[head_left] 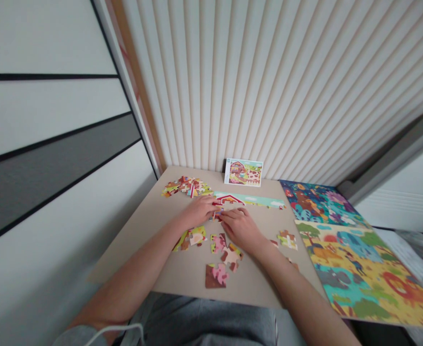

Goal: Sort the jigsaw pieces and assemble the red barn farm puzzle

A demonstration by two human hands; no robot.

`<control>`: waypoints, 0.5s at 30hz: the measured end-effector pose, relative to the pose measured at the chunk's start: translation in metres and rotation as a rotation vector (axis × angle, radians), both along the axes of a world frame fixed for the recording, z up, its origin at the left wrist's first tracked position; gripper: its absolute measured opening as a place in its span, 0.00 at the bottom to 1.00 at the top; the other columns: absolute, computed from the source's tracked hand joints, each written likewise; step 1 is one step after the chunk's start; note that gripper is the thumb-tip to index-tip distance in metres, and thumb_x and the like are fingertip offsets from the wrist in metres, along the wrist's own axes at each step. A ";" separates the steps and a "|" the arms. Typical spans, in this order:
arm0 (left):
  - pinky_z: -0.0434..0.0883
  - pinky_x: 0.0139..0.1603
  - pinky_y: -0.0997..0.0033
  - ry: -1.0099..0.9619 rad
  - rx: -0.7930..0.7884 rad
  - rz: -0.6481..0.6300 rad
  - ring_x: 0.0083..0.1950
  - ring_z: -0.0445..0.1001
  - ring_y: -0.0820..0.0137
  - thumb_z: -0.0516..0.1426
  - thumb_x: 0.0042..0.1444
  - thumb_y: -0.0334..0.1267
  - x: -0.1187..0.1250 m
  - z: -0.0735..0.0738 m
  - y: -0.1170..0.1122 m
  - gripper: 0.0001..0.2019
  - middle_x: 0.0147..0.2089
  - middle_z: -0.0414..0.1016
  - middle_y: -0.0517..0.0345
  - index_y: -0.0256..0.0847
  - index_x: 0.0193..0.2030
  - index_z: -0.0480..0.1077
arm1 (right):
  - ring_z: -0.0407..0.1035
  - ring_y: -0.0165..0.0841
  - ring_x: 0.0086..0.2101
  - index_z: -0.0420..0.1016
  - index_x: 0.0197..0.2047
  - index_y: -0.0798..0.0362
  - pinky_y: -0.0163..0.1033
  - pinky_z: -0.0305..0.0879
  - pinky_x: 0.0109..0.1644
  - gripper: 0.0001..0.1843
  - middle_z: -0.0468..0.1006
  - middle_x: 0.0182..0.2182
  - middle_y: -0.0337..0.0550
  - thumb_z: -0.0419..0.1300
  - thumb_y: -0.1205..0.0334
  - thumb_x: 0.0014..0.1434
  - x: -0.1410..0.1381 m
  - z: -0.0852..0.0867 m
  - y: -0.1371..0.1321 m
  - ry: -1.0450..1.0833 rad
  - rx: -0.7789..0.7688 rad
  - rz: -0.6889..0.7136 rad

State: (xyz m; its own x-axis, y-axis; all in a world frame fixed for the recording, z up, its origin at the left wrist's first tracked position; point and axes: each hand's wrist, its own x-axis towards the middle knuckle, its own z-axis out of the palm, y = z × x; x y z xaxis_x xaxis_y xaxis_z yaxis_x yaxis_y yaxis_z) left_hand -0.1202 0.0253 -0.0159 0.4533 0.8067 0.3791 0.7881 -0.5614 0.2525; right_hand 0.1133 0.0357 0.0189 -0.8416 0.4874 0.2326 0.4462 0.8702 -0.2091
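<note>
My left hand [201, 210] and my right hand [240, 226] meet over the middle of the table. Fingers of both are closed on a small puzzle piece [217, 216] with red and blue on it, partly hidden by the fingertips. It lies just below the left end of a joined puzzle strip [259, 199] showing a red barn roof and sky. Near my right wrist are a pink pig piece [217, 243] and a cream-and-brown piece [232, 257]. Below my left hand lie green and cream pieces [196, 237], partly covered by the forearm.
A heap of puzzle pieces [187, 186] sits at the back left of the beige table [139, 230]. A farm picture card [243, 173] stands at the back. Closer in lies a pig corner piece [216, 276]. Two assembled puzzles, dark blue [322, 204] and yellow [362, 274], lie on the right.
</note>
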 end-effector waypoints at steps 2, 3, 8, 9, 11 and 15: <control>0.68 0.64 0.54 0.001 -0.020 -0.013 0.59 0.73 0.61 0.56 0.65 0.32 -0.002 0.001 0.000 0.15 0.59 0.77 0.53 0.49 0.53 0.78 | 0.71 0.39 0.54 0.77 0.54 0.49 0.48 0.54 0.61 0.15 0.80 0.53 0.49 0.53 0.65 0.70 0.001 0.001 0.000 -0.002 -0.016 0.001; 0.68 0.64 0.54 0.000 -0.032 -0.022 0.59 0.73 0.61 0.56 0.65 0.33 -0.003 0.000 0.001 0.15 0.59 0.77 0.54 0.49 0.54 0.78 | 0.71 0.39 0.54 0.77 0.55 0.49 0.48 0.54 0.61 0.15 0.80 0.54 0.49 0.53 0.65 0.70 0.002 0.001 0.001 -0.002 -0.023 0.005; 0.66 0.66 0.52 0.008 -0.051 -0.024 0.64 0.70 0.60 0.55 0.67 0.37 -0.010 -0.007 0.004 0.14 0.63 0.74 0.53 0.51 0.54 0.78 | 0.69 0.40 0.57 0.73 0.60 0.47 0.50 0.54 0.62 0.21 0.76 0.59 0.48 0.53 0.69 0.68 0.008 -0.001 0.002 -0.025 -0.030 0.036; 0.66 0.66 0.52 0.010 -0.049 -0.019 0.65 0.70 0.60 0.55 0.67 0.37 -0.010 -0.008 0.004 0.14 0.63 0.74 0.52 0.51 0.54 0.78 | 0.68 0.40 0.57 0.73 0.62 0.47 0.50 0.54 0.63 0.22 0.76 0.60 0.48 0.53 0.70 0.67 0.009 -0.003 0.002 -0.033 -0.027 0.042; 0.65 0.67 0.52 0.002 -0.039 -0.015 0.64 0.70 0.61 0.54 0.68 0.38 -0.009 -0.008 0.004 0.14 0.62 0.74 0.52 0.49 0.56 0.77 | 0.67 0.41 0.59 0.71 0.63 0.48 0.51 0.54 0.63 0.25 0.74 0.61 0.49 0.54 0.72 0.65 0.011 -0.006 0.002 -0.037 -0.031 0.052; 0.63 0.69 0.53 -0.004 -0.024 -0.018 0.64 0.70 0.63 0.52 0.70 0.39 -0.006 -0.006 0.001 0.16 0.61 0.75 0.52 0.46 0.59 0.74 | 0.67 0.39 0.59 0.71 0.64 0.46 0.48 0.58 0.63 0.27 0.74 0.61 0.46 0.52 0.74 0.65 0.014 -0.009 0.008 0.037 -0.104 0.063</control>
